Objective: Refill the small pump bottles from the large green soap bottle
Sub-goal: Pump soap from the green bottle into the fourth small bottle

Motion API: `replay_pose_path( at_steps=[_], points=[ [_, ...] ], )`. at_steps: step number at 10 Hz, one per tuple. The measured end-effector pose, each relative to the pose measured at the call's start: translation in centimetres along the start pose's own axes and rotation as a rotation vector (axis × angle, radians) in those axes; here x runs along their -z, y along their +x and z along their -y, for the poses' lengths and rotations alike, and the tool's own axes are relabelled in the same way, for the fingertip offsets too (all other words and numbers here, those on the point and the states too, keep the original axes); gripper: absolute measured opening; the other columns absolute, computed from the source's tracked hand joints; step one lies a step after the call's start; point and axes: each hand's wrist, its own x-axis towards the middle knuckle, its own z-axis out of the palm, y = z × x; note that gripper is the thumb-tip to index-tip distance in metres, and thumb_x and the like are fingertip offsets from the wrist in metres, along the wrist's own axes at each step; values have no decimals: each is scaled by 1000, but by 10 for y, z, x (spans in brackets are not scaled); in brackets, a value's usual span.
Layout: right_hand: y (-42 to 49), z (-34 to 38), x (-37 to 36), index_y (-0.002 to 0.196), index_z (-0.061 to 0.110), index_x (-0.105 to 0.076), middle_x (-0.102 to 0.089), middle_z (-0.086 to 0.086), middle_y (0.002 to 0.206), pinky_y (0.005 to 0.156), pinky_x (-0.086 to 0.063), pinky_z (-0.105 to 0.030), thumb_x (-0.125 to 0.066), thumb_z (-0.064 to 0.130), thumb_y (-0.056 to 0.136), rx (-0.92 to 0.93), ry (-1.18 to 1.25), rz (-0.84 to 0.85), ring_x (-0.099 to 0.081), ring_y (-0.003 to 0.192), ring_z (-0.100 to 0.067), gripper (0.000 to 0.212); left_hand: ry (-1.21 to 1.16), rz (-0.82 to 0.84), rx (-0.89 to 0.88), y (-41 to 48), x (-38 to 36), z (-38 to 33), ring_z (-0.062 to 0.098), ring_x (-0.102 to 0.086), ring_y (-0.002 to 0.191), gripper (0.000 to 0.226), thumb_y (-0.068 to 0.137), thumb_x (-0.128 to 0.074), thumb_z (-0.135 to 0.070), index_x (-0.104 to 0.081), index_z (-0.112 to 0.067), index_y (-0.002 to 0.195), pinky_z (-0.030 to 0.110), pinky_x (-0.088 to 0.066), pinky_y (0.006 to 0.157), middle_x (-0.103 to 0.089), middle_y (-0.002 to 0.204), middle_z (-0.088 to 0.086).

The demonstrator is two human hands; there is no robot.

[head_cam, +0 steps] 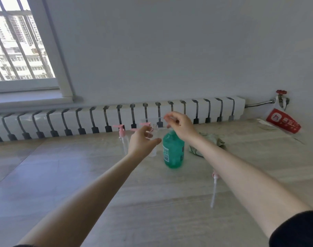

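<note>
Centrally, the green soap bottle [173, 150] stands on the table [98, 175], its top hidden behind the right hand [179, 125], whose fingertips pinch a blurred clear piece [162, 119]. The left hand [142, 140], fingers spread, half-hides a small clear bottle [153, 152]; contact unclear.

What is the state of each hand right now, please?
Left hand: fingers at the small bottle; grip cannot be told.
Right hand: fingers pinch a thin clear item above the green bottle.
</note>
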Motion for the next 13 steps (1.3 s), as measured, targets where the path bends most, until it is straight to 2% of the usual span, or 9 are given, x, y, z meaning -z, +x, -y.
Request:
replay_pose_path(
  at_steps=[2, 3, 5, 6, 7, 8, 9, 10, 13],
  points=[
    [-13, -1, 11, 109, 16, -59, -65, 0, 94, 86, -49, -29, -45, 35, 97, -22, 90, 91, -63, 84, -13, 26, 47, 37, -31, 0, -9, -5, 13, -60, 91, 56, 76, -78, -29, -58, -7, 123, 26, -51, 81, -64, 103, 0],
    [-11, 7, 8, 116, 11, -55, -59, 0, 101, 82, -48, -25, -29, 29, 103, -121, 232, 80, -62, 85, -14, 34, 53, 43, -47, 3, -7, -8, 12, -60, 90, 56, 74, -79, -30, -60, -7, 121, 26, -52, 83, -66, 108, 3],
    [21, 23, 3, 117, 5, -52, -54, -10, 107, 91, -47, -36, -24, 29, 101, -472, 182, -179, -56, 101, -22, 40, 108, 60, -96, 6, -1, -9, 9, -59, 90, 51, 71, -80, -30, -63, -16, 117, 27, -53, 81, -63, 102, -4],
    [38, 25, 7, 77, 9, -44, -46, -7, 82, 57, -38, -23, -31, 13, 98, -544, -76, -105, -46, 66, -13, 25, 96, 71, -102, 6, 0, -9, 9, -60, 90, 49, 71, -80, -30, -64, -19, 116, 28, -54, 81, -62, 100, -6],
    [41, 38, 11, 64, 12, -32, -36, -4, 69, 55, -34, -25, -35, 4, 94, -613, -194, -49, -34, 57, -12, 31, 60, 73, -108, 6, 0, -11, 8, -59, 86, 49, 70, -80, -32, -65, -21, 114, 29, -55, 80, -63, 98, -4],
    [36, 46, 12, 67, 5, -40, -35, -4, 68, 49, -30, -22, -40, 0, 92, -621, -379, 88, -34, 56, -12, 25, 16, 58, -115, 6, 1, -13, 7, -57, 82, 49, 70, -80, -32, -65, -20, 115, 28, -54, 78, -63, 97, -3],
    [34, 46, 13, 106, -2, -56, -38, -5, 70, 51, -32, -21, -37, 4, 94, -593, -343, 99, -34, 57, -13, 23, -3, 44, -117, 6, 0, -13, 7, -57, 80, 49, 70, -80, -32, -65, -20, 115, 28, -54, 77, -62, 94, -4],
    [38, 46, 9, 121, -6, -54, -43, -8, 81, 55, -35, -22, -44, 5, 95, -533, -675, 268, -41, 63, -15, 31, -6, 32, -120, 6, -1, -14, 7, -55, 78, 49, 70, -80, -32, -66, -20, 115, 26, -53, 74, -60, 91, -5],
    [39, 40, 4, 120, -5, -53, -33, -3, 69, 54, -31, -18, -41, 3, 96, -536, -705, 280, -32, 58, -10, 27, -18, 37, -139, 4, -2, -11, 5, -57, 81, 48, 71, -79, -32, -65, -22, 116, 23, -52, 73, -60, 98, -3]
  ],
)
